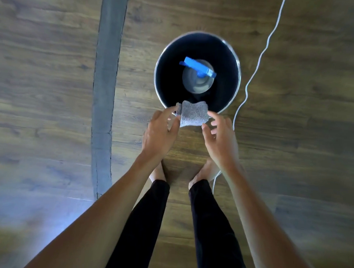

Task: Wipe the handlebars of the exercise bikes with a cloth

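Head view, looking straight down. Two bare forearms enter from the bottom corners, both cut off by the frame edge. Between them are legs in black leggings (pixel 145 223), cut off at the bottom. The bare feet (pixel 202 173) stand on the wood floor (pixel 53 67), toes partly hidden behind the wrists.

At frame centre, the left hand (pixel 162 131) pinches the left edge of the cloth (pixel 193 116) between thumb and fingers. The right hand (pixel 220 139) has its fingers curled at the cloth's right edge and appears to pinch the lower right corner; motion blur softens the fingertips. The grey, textured cloth is held spread between the two hands, its top edge sagging in the middle.

The cloth overlaps and hides the near rim of a round dark bucket (pixel 157 72) just above the hands. Whether cloth and rim touch cannot be told. A spray bottle (pixel 196 86) stands inside the bucket. It is seen from above, so its blue trigger head (pixel 197 69) covers part of the clear body; label unreadable.

A white cable (pixel 256 62) snakes down the right of the bucket from the top edge and passes behind the right forearm. A grey strip (pixel 105 90) runs down the floor at left. The lower left corner is blurred, with a pale glare.
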Available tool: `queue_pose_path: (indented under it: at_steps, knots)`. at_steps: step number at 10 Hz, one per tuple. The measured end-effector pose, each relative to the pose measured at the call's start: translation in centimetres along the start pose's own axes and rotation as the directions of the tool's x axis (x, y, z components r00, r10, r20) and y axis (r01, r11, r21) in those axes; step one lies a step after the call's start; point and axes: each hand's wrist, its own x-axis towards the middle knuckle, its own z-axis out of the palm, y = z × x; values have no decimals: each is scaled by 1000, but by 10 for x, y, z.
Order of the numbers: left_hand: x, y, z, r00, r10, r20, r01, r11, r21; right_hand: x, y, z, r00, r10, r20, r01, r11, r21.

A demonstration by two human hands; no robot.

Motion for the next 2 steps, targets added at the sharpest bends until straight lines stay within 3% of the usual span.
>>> queue_pose_path:
  at_steps: [2]
  knots:
    - [-51,76,-60,997,-25,-77,12,987,-158,-63,-55,-60,997,-51,-59,66,956,286]
